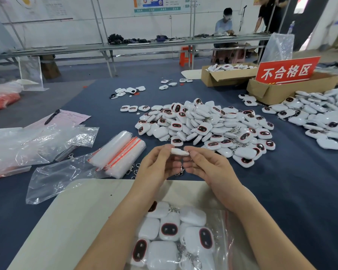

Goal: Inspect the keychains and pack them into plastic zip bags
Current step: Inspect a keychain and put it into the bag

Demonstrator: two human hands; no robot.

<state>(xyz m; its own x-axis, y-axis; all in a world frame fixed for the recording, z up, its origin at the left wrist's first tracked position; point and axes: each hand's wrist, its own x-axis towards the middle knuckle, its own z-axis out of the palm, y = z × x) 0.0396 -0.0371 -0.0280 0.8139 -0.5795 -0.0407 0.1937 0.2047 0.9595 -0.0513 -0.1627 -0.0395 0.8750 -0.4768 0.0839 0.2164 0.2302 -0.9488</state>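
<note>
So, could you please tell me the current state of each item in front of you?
held keychain: pinched edge-on between left hand and right hand
zip bag: holds several keychains, lying flat
zip bag stack: empty, unused
keychain pile: loose, unpacked
cardboard box: flaps open

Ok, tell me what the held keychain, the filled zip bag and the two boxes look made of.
The held keychain: likely hard white plastic, smooth, faintly glossy shell. The filled zip bag: thin clear plastic film, shiny, wrinkled, red seal strip. The boxes: brown cardboard, matte, creased folded flaps.
</note>
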